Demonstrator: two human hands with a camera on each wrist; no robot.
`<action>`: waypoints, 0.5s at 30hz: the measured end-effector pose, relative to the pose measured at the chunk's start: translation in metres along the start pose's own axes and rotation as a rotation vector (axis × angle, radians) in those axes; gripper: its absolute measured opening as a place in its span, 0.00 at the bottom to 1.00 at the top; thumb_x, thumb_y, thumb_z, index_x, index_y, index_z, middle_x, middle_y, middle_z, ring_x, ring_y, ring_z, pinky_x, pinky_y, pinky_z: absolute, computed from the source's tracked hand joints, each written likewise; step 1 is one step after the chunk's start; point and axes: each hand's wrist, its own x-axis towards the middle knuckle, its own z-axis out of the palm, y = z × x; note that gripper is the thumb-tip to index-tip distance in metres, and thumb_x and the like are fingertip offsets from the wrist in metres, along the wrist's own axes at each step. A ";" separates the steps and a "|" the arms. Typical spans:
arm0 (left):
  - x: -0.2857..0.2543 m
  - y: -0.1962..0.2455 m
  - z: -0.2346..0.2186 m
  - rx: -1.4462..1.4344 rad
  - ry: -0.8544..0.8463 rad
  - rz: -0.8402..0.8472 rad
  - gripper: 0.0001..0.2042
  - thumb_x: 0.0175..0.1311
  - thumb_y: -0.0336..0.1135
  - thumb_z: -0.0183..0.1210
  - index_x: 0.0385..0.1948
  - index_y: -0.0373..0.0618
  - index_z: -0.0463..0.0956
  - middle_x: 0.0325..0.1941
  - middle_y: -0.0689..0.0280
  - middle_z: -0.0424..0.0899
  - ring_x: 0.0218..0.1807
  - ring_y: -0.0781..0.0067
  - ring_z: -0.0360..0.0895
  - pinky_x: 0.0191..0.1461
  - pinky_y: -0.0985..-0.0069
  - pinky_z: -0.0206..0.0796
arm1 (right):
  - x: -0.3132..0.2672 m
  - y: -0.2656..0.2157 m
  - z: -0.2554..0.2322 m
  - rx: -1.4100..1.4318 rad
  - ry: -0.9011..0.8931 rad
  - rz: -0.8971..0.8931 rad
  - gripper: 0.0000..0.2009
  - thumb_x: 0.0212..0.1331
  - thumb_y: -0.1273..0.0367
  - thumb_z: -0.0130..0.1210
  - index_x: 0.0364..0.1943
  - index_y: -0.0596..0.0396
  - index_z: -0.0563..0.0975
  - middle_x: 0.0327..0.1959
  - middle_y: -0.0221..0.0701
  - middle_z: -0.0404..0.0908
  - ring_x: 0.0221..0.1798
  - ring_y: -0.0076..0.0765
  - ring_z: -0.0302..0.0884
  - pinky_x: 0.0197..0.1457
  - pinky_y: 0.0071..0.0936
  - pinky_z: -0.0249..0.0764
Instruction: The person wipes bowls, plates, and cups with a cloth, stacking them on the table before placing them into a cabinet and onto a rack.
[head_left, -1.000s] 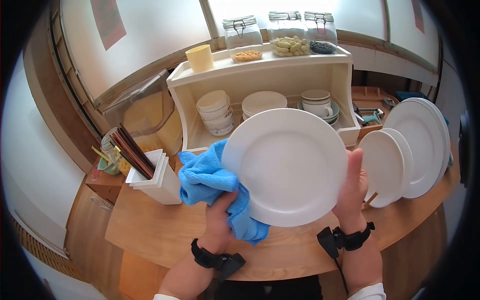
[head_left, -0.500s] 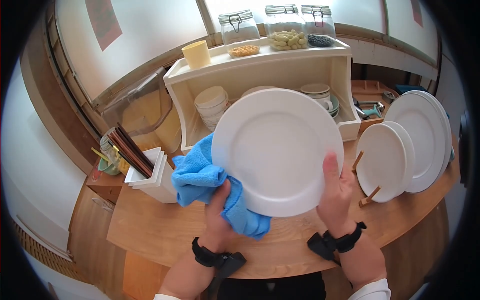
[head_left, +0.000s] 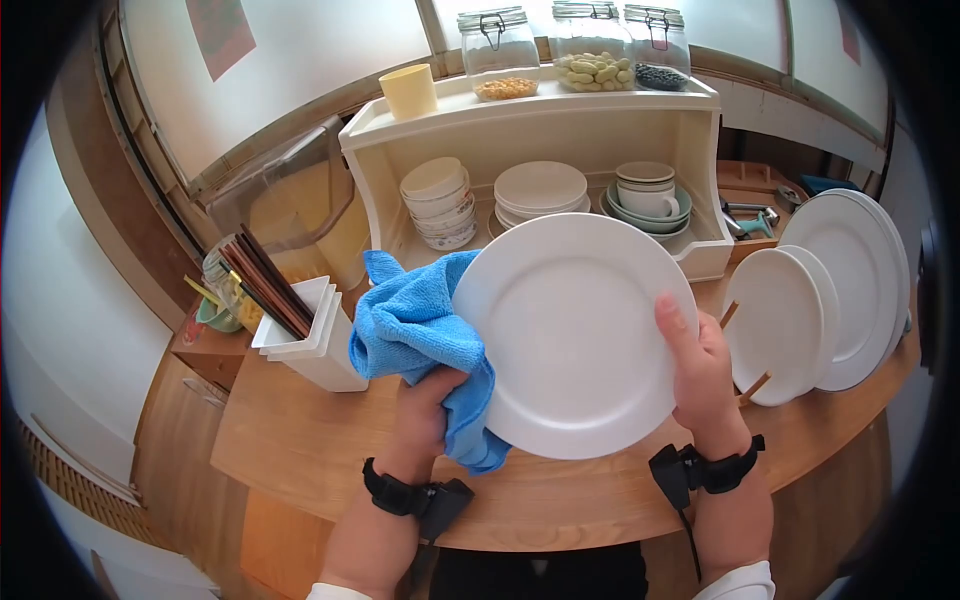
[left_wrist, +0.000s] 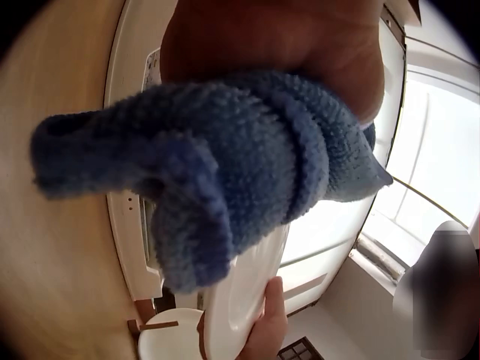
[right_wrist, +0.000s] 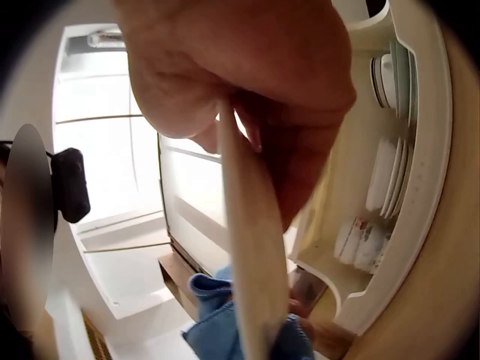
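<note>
A large white plate (head_left: 575, 335) is held tilted above the wooden counter (head_left: 300, 450). My right hand (head_left: 700, 375) grips its right rim, thumb on the face; in the right wrist view the rim of the plate (right_wrist: 251, 247) runs edge-on between thumb and fingers of that hand (right_wrist: 247, 112). My left hand (head_left: 425, 415) grips a blue cloth (head_left: 420, 335) against the plate's left edge. In the left wrist view the cloth (left_wrist: 217, 187) wraps over the hand (left_wrist: 277, 45) and meets the plate (left_wrist: 244, 292).
A white shelf unit (head_left: 560, 130) holds bowls, plates and cups, with jars (head_left: 500, 55) and a yellow cup (head_left: 408, 92) on top. White plates (head_left: 820, 300) stand in a rack at the right. A white holder with chopsticks (head_left: 290, 320) stands at the left.
The plate has come down and slightly right, uncovering the stacked dishes in the shelf. Both hands moved with it; the left still keeps the cloth at the plate's left edge.
</note>
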 end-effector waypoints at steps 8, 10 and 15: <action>-0.032 -0.042 0.045 -0.090 -0.037 -0.220 0.23 0.62 0.35 0.62 0.57 0.44 0.66 0.56 0.64 0.72 0.58 0.68 0.70 0.62 0.65 0.65 | 0.002 0.011 0.041 0.519 0.413 -0.299 0.24 0.70 0.56 0.46 0.60 0.59 0.66 0.56 0.34 0.73 0.54 0.28 0.74 0.56 0.25 0.71; -0.030 -0.036 0.047 -0.174 -0.119 -0.371 0.22 0.66 0.36 0.59 0.60 0.51 0.64 0.61 0.67 0.69 0.63 0.69 0.66 0.67 0.66 0.60 | 0.001 0.012 0.042 0.541 0.398 -0.301 0.24 0.70 0.56 0.46 0.61 0.58 0.65 0.56 0.34 0.73 0.54 0.29 0.74 0.57 0.26 0.71; -0.004 0.001 0.028 -0.441 -0.096 -0.247 0.22 0.61 0.31 0.59 0.57 0.41 0.66 0.53 0.63 0.75 0.54 0.67 0.74 0.62 0.66 0.66 | -0.001 0.013 0.027 0.597 -0.085 -0.319 0.28 0.72 0.53 0.38 0.65 0.61 0.59 0.60 0.37 0.70 0.60 0.35 0.71 0.61 0.31 0.69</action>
